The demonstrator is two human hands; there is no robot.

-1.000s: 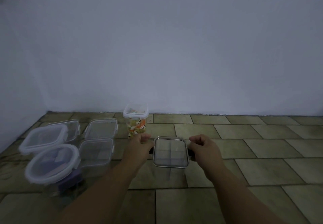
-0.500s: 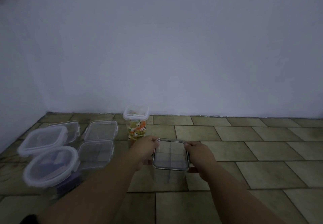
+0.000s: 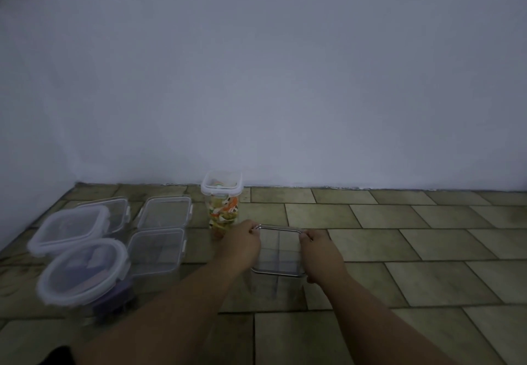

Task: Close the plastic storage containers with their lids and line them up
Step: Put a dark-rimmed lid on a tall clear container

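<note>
A tall clear square container (image 3: pixel 278 253) with a dark-rimmed lid stands on the tiled floor in the middle. My left hand (image 3: pixel 241 243) grips its left side and my right hand (image 3: pixel 320 253) grips its right side, fingers curled over the lid's far corners. Just behind it stands a tall lidded container (image 3: pixel 222 202) with colourful contents. To the left sit two clear rectangular lidded boxes (image 3: pixel 165 215) (image 3: pixel 155 250), a square white-rimmed container (image 3: pixel 70 228), another clear box (image 3: pixel 117 210) behind it, and a round lidded container (image 3: pixel 82 272) with purple contents.
A plain pale wall (image 3: pixel 285 79) meets the floor right behind the containers, and a side wall closes the left. Tiled floor (image 3: pixel 413 236) stretches to the right and toward me.
Both hands slid from the lid's side clips forward to its far corners, and the container sits slightly farther from me, closer to the colourful one.
</note>
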